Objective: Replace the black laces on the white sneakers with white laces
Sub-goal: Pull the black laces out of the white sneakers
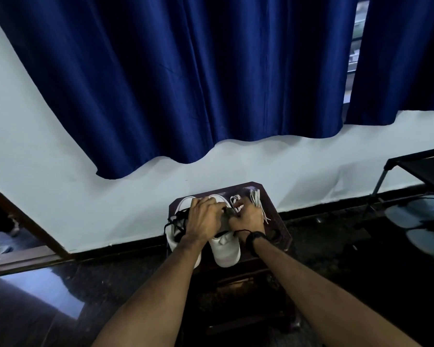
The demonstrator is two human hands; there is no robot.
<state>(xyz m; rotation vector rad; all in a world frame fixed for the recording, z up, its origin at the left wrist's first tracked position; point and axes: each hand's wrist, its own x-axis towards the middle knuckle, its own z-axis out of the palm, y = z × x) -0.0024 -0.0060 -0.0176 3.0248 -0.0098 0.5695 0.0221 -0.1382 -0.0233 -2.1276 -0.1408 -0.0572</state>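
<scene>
Two white sneakers stand side by side on a small dark wooden stool [273, 196]. The right sneaker [226, 249] points its toe toward me; the left sneaker [183, 204] is partly hidden under my left forearm. My left hand [204, 216] lies curled over the top of the right sneaker, gripping it. My right hand [247, 216] pinches a black lace [227, 211] at the eyelets. Loose black lace [174, 220] trails over the left sneaker. White laces [257, 197] lie on the stool's far right corner.
A pale wall with a dark skirting runs right behind the stool, and blue curtains [186, 83] hang above. A black metal rack [416, 169] with pale sandals [416, 214] beneath stands at the right. The floor is dark and glossy. A doorway opens at the left.
</scene>
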